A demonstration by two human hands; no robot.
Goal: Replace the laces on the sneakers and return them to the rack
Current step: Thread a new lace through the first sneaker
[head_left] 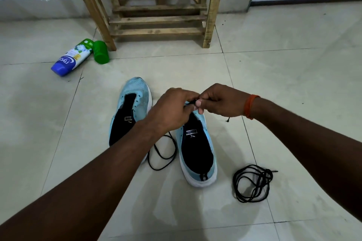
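While left hand (172, 108) and right hand (220, 101) pinch black lace (192, 102) | sneaker (197, 148) toe hidden beneath hands | rack (160, 19) top cropped

A home: tiled floor (274, 76), wooden shoe rack (156, 19) against the wall.

Two laceless sneakers, two black laces, a rack.
The pair of light-blue mesh sneakers with white soles, one (135, 89) beside the other (195, 152), stands on the floor with toes toward the bare-timber slatted rack (156, 19). A thin looped black lace (175, 148) trails between them; a bundled black lace (262, 180) lies to the right.
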